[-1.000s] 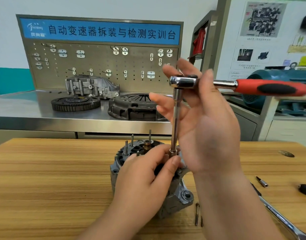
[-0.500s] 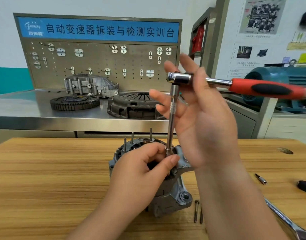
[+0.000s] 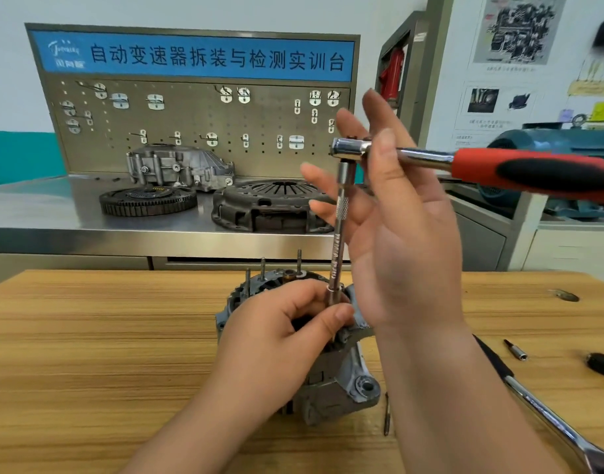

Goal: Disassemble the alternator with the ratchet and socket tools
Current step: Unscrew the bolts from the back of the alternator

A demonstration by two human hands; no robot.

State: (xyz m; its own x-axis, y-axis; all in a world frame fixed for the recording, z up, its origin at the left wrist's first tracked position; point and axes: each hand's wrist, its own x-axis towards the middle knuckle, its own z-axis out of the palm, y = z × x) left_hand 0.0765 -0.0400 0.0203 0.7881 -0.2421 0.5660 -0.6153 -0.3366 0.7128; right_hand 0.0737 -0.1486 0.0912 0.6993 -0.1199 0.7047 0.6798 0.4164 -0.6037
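Observation:
The grey alternator point(image 3: 341, 395) stands on the wooden table point(image 3: 88, 354), with several thin studs sticking up from its top. A long chrome extension bar point(image 3: 340, 241) rises from it, leaning slightly, to a ratchet point(image 3: 533, 172) with a red and black handle that points right. My left hand point(image 3: 276, 343) pinches the bar's lower end where the socket meets the alternator. My right hand point(image 3: 406, 254) holds the ratchet's neck just behind its head, thumb in front and straight fingers behind. The socket tip is hidden by my left fingers.
A loose bolt point(image 3: 386, 419) lies beside the alternator. To the right lie a small bit point(image 3: 515, 349), a second chrome ratchet point(image 3: 550, 419) and a black object point(image 3: 601, 366). Behind, a steel bench point(image 3: 37, 213) carries a flywheel point(image 3: 146, 200), a clutch cover point(image 3: 270, 206) and a housing point(image 3: 177, 167).
The ratchet head has shifted slightly left and the bar now leans a little. My left hand stays pinched at the bar's foot and my right hand stays on the ratchet.

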